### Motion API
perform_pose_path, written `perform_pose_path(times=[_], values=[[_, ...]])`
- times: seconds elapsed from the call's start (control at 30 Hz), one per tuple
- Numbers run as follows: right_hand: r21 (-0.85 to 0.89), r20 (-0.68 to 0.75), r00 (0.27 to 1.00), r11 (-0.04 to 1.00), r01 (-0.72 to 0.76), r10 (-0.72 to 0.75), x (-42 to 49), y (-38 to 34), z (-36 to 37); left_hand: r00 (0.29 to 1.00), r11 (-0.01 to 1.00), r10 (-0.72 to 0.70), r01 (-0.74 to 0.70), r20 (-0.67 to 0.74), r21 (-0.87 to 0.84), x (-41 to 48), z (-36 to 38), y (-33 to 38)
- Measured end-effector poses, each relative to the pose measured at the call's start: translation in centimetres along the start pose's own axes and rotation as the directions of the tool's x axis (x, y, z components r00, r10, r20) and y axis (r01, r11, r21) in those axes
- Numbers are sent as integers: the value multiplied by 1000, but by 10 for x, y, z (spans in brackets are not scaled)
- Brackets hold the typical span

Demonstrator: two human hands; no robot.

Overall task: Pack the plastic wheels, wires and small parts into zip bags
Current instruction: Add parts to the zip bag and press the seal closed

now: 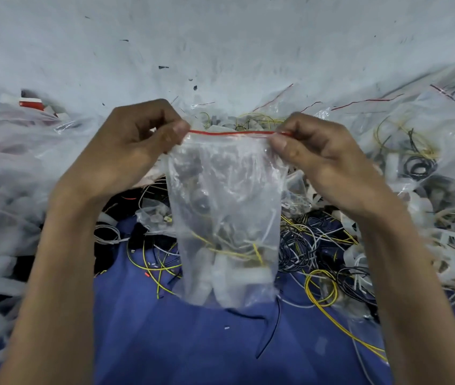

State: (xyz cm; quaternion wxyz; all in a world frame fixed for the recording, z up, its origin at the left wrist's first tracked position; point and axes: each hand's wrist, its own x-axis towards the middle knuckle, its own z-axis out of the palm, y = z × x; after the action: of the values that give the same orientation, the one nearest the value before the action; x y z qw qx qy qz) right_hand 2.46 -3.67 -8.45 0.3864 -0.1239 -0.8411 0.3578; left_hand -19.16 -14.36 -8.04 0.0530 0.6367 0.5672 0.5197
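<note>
A clear zip bag (226,207) with a red seal strip hangs upright in the middle of the view. White plastic parts and yellow and white wires lie in its bottom. My left hand (137,145) pinches the left end of the red strip. At the strip's right end my right hand (315,151) pinches it too. The strip is stretched straight between the two hands. Loose wires (320,262) in yellow, black and white lie tangled below and to the right of the bag.
A blue cloth (170,337) covers the near surface. Heaps of clear bags and white plastic parts (426,184) fill the right side. Another heap of clear plastic (7,173) lies at the left. A grey scuffed surface (220,45) stretches behind.
</note>
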Motion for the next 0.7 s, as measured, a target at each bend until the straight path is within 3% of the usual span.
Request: perform_pose_path(times=[0.1, 0.23, 0.4, 0.5, 0.57, 0.7], values=[[-73, -116, 990, 995, 75, -83, 2, -1, 3, 996, 999, 44, -43, -72, 16, 1, 4, -1], [-224, -140, 981, 969, 99, -132, 2, -2, -1, 992, 988, 21, -40, 123, 151, 3, 8, 4], [-220, 40, 998, 974, 57, -49, -1, -6, -7, 991, 992, 8, -25, 131, 125, 3, 10, 4], [-353, 195, 980, 935, 27, 45, -3, -9, -9, 985, 994, -24, 5, 169, 111, 4, 14, 4], [-412, 201, 977, 911, 16, 74, -3, -11, -9, 984, 994, -4, -15, 179, 107, 5, 15, 6], [-403, 112, 994, 913, 57, -12, -4, -19, -7, 962, 989, 9, -49, 271, 143, 2, 21, 14]])
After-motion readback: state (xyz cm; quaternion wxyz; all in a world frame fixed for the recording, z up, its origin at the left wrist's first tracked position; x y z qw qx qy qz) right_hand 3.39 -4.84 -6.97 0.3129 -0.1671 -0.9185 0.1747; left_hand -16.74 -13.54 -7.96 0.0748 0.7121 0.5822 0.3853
